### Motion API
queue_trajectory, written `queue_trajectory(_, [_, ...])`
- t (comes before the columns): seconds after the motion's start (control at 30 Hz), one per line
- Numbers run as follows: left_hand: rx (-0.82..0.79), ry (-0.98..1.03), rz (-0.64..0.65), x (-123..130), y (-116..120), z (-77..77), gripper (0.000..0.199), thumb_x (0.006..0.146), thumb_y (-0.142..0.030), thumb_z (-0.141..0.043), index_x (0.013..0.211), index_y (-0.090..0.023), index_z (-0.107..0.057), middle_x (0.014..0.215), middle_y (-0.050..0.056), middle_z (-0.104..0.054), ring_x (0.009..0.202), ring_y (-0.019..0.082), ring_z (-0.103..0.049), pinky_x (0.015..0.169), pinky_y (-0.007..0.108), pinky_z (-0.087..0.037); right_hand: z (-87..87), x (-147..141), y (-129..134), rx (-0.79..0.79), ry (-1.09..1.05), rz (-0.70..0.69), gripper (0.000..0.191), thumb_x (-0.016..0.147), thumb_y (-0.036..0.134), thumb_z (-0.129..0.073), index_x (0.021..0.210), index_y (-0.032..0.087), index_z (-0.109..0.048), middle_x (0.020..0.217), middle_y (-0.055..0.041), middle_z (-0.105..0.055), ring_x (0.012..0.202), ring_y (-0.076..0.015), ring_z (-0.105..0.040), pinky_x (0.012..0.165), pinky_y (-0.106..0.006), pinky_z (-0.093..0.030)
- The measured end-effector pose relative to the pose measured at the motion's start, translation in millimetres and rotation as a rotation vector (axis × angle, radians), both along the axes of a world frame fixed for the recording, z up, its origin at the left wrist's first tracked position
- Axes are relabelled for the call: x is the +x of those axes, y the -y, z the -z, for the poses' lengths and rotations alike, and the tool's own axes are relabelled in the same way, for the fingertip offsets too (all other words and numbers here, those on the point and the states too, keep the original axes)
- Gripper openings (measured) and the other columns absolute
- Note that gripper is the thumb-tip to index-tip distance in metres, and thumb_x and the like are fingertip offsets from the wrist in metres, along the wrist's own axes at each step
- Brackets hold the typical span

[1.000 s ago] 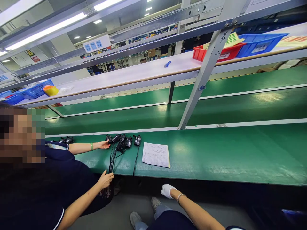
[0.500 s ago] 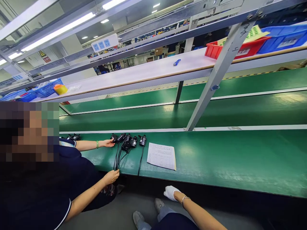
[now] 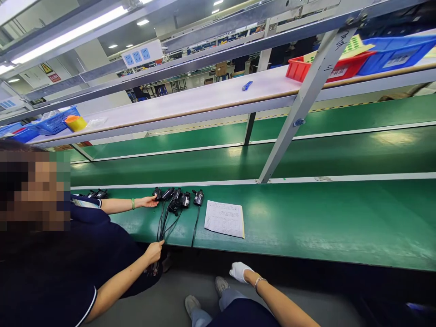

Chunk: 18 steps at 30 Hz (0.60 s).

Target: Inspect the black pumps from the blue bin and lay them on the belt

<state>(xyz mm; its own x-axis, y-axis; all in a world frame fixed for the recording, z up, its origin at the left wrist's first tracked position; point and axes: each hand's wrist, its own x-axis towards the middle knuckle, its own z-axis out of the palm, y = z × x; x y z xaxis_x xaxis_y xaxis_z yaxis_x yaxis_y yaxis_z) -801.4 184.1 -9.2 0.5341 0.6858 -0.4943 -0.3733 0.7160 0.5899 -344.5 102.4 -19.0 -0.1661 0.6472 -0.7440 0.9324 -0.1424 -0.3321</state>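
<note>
My right hand (image 3: 239, 272), in a white glove and with a bracelet at the wrist, hangs in front of the green workbench (image 3: 306, 227), below its front edge. Its fingers are curled in, and nothing shows in them. My left hand is out of view. Nearest to my right hand on the bench lies a printed paper form (image 3: 225, 219). Left of the form stands a single black cylindrical device (image 3: 198, 197) with a cable. Further left is a cluster of similar black devices (image 3: 176, 200), their cables gathered together.
At the left, a co-worker's hand (image 3: 155, 252) grips the cables, and their other hand (image 3: 150, 201) touches a device. A slanted metal post (image 3: 289, 122) rises from the bench. The shelf above carries a red bin (image 3: 298, 69), a blue bin (image 3: 395, 56) and a blue cutter (image 3: 247, 85).
The whole view has shifted slightly, so the bench and its things appear a little further left. My right hand stays curled below the bench edge. The co-worker still holds the cables.
</note>
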Motion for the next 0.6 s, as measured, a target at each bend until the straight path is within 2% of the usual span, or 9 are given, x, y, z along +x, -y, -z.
queue_trajectory(0.13, [0.009, 0.053, 0.050, 8.6, 0.3, 3.8, 0.032, 0.099, -0.043, -0.062, 0.083, -0.016, -0.061, 0.062, -0.007, -0.052, 0.044, 0.005, -0.042, 0.042, 0.018, -0.038, -23.6, -2.8, 5.3, 0.000, -0.066, -0.001, 0.030, 0.100, 0.039, -0.065, 0.120, 0.016, -0.067, 0.123, -0.0089, -0.068, 0.110, -0.0240, -0.067, 0.097, -0.047, -0.056])
queue_trajectory(0.23, [0.022, 0.057, 0.083, 17.6, 1.1, 6.8, 0.030, 0.099, -0.041, -0.063, 0.087, -0.014, -0.061, 0.065, -0.007, -0.053, 0.046, 0.005, -0.043, 0.043, 0.017, -0.039, -51.6, -14.9, 10.0, 0.019, -0.186, -0.018, 0.029, 0.101, 0.040, -0.064, 0.116, 0.015, -0.068, 0.119, -0.0084, -0.070, 0.109, -0.0238, -0.068, 0.099, -0.048, -0.055])
queue_trajectory(0.33, [0.028, 0.034, 0.099, 27.7, 0.7, 8.8, 0.025, 0.099, -0.037, -0.065, 0.090, -0.014, -0.062, 0.069, -0.006, -0.056, 0.049, 0.006, -0.047, 0.045, 0.018, -0.042, -90.2, -36.1, 19.7, 0.030, -0.375, -0.060, 0.028, 0.100, 0.040, -0.064, 0.111, 0.015, -0.070, 0.114, -0.0080, -0.073, 0.107, -0.0233, -0.069, 0.100, -0.047, -0.054])
queue_trajectory(0.5, [0.017, -0.031, 0.108, 48.7, 3.4, 8.2, 0.030, 0.098, -0.043, -0.064, 0.091, -0.015, -0.063, 0.073, -0.004, -0.057, 0.054, 0.008, -0.051, 0.048, 0.020, -0.044, -163.4, -73.3, 47.7, -0.035, -0.739, -0.167, 0.025, 0.097, 0.036, -0.061, 0.111, 0.022, -0.075, 0.109, -0.0007, -0.077, 0.104, -0.0184, -0.071, 0.092, -0.028, -0.054])
queue_trajectory(0.6, [0.032, -0.070, 0.098, 56.1, 15.9, 1.5, 0.029, 0.097, -0.044, -0.064, 0.097, -0.015, -0.064, 0.082, -0.002, -0.062, 0.064, 0.011, -0.058, 0.056, 0.024, -0.050, -197.9, -83.7, 64.4, -0.018, -0.825, -0.170, 0.030, 0.090, 0.040, -0.064, 0.113, 0.024, -0.074, 0.118, -0.0017, -0.075, 0.111, -0.0228, -0.069, 0.095, -0.031, -0.051])
